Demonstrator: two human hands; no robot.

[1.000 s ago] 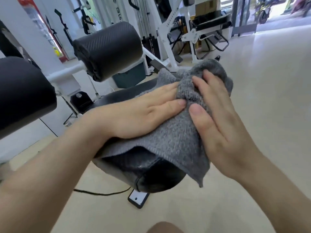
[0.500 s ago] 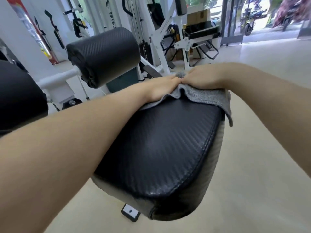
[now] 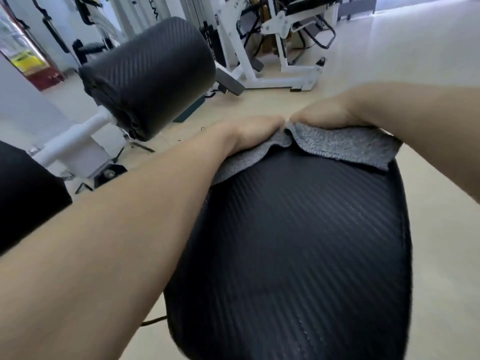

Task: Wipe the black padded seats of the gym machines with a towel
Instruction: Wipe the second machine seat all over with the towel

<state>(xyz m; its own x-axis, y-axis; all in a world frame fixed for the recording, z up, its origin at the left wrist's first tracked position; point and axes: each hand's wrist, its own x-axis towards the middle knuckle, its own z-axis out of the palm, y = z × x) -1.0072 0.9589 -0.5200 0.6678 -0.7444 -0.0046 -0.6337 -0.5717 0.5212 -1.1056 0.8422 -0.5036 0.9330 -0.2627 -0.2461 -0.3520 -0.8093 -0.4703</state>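
both arms are reaching forward over a black padded seat (image 3: pixel 306 242) with a ribbed, carbon-weave cover. the left hand (image 3: pixel 249 133) and the right hand (image 3: pixel 330 113) are lying palm-down, side by side and almost touching, at the far edge of the seat. both are pressing flat on a grey towel (image 3: pixel 337 145); whether the fingers are curling over the far edge cannot be told, as they are hidden. the towel is draping along the seat's far edge, its near hem lying loose on the cover toward the far right corner. a black roller pad (image 3: pixel 150 74) on a white bar is standing beyond the seat's left side, apart from it. a white machine frame (image 3: pixel 259 66) is standing on the beige floor (image 3: pixel 415 74) farther back.
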